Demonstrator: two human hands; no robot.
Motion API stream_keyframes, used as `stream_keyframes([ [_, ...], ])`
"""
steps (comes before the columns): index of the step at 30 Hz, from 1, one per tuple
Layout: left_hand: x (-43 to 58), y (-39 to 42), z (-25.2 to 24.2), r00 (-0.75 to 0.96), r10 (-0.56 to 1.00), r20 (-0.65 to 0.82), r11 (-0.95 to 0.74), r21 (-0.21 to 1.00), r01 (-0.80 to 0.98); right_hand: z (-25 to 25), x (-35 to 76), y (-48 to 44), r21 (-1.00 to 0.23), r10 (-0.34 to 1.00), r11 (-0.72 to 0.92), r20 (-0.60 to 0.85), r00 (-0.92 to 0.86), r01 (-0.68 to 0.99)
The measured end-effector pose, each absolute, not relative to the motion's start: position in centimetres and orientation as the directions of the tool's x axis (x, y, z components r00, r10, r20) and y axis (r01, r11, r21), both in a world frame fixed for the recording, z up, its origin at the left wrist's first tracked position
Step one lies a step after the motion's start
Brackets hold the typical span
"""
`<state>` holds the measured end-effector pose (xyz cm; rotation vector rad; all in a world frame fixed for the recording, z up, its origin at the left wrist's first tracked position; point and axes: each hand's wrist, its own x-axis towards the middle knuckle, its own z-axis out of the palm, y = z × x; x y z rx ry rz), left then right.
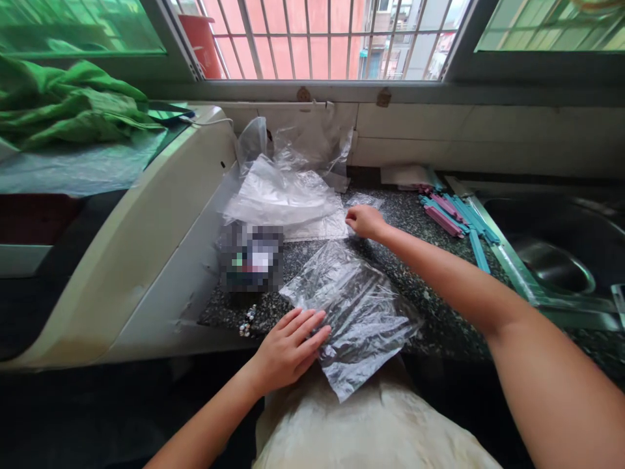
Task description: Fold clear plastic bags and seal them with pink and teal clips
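Observation:
A crumpled clear plastic bag (354, 306) lies on the dark speckled counter (420, 286) in front of me, its near edge hanging over the counter's front. My left hand (290, 345) rests flat on the bag's left edge, fingers stretched out together. My right hand (365, 221) reaches farther back, fingers curled at the edge of a pile of clear plastic bags (286, 195); what it pinches, if anything, I cannot make out.
Pink and blue plastic clip bars (456, 218) lie at the back right beside a steel sink (551, 260). A white appliance (146, 241) stands at the left with green cloth (68, 104) on top. A barred window (317, 39) runs behind. Small beads (247, 321) sit near the counter's front.

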<state>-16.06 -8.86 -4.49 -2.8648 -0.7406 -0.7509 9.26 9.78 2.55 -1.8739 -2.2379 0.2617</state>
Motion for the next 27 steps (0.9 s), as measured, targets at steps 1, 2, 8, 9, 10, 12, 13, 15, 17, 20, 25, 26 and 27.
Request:
stream_keyframes([
  [1,-16.0,-9.0,-4.5,0.747,0.413,0.52,-0.884,0.031,0.467,2.6,10.3,9.2,-0.27,0.981,0.194,0.066,-0.183,0.943],
  [2,-15.8,-9.2,-4.6,0.735,0.386,0.558,-0.893,0.024,0.45,2.6,11.5,8.2,-0.274,0.977,0.213,0.081,-0.198,0.938],
  [8,-13.5,-10.6,-4.3,0.635,0.317,0.704,-0.929,0.096,0.357,1.5,18.6,-2.1,-0.427,0.907,0.403,0.302,-0.292,0.809],
  [9,-13.3,-10.7,-4.2,0.59,0.362,0.722,-0.918,0.165,0.362,1.2,19.2,-4.2,-0.438,0.911,0.381,0.325,-0.252,0.814],
  [10,-13.2,-10.7,-4.0,0.539,0.422,0.729,-0.897,0.25,0.365,0.9,19.6,-6.3,-0.439,0.909,0.365,0.358,-0.212,0.821],
  [12,-13.2,-10.6,-3.6,0.435,0.553,0.71,-0.83,0.429,0.356,0.0,19.4,-10.3,-0.451,0.886,0.35,0.445,-0.132,0.821],
  [13,-13.2,-10.6,-3.3,0.39,0.606,0.693,-0.795,0.5,0.345,-0.5,18.8,-12.1,-0.456,0.859,0.369,0.5,-0.11,0.81],
  [15,-13.3,-10.4,-2.7,0.323,0.666,0.672,-0.745,0.583,0.324,-1.9,16.9,-15.0,-0.469,0.81,0.395,0.584,-0.059,0.79],
  [17,-13.3,-10.3,-2.0,0.275,0.674,0.686,-0.737,0.599,0.311,-3.2,14.6,-16.6,-0.49,0.784,0.395,0.62,-0.007,0.777],
  [20,-13.0,-10.2,-0.8,0.288,0.618,0.732,-0.785,0.55,0.285,-4.3,11.4,-16.7,-0.57,0.771,0.324,0.622,0.138,0.755],
  [25,-13.2,-10.1,1.5,0.432,0.497,0.753,-0.868,0.421,0.264,-1.8,9.8,-13.1,-0.675,0.692,0.387,0.663,0.287,0.628],
  [26,-13.4,-10.1,2.0,0.442,0.479,0.758,-0.877,0.398,0.268,-0.9,9.9,-12.4,-0.678,0.705,0.416,0.662,0.256,0.606],
  [27,-13.6,-10.0,2.5,0.448,0.468,0.762,-0.883,0.383,0.271,0.0,10.1,-11.9,-0.678,0.717,0.453,0.663,0.215,0.579],
])
